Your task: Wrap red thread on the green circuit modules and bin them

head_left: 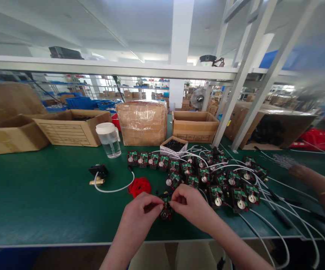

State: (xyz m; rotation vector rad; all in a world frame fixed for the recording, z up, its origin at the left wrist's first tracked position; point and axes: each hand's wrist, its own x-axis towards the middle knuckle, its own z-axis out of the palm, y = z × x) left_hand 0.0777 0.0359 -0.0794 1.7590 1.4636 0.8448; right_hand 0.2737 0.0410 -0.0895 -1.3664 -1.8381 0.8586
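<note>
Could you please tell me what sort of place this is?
Probably a factory workshop for assembling small electrical devices: a long green table holds many similar parts with circuit boards, and cardboard boxes stand along its back.

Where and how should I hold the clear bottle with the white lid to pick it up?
Bring the left grip in from the near side and wrap the clear bottle around mid-body, below the wider white lid. Its body looks round and stands upright, suiting a wrap; the open carton and wrapped carton would likely crowd a reach from behind.
</note>
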